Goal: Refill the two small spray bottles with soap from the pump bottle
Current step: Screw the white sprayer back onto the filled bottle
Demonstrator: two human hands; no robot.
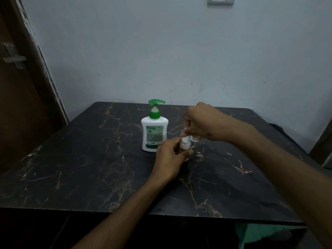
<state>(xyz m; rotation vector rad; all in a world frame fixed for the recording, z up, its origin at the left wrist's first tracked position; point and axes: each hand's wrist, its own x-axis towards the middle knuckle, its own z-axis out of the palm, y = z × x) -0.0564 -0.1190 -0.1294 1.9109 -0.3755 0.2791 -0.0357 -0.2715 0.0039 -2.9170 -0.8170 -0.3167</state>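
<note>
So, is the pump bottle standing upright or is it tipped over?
Upright. The pump bottle stands on its base on the table, green pump head on top, behind the left hand.

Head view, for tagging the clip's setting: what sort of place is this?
Probably a room in a home: a dark marble-patterned table set against a plain painted wall, a wooden door at left, and a wall switch plate above.

A plain room in a home: a black marble-patterned table against a pale painted wall, a wooden door (left), and a wall switch plate.
</note>
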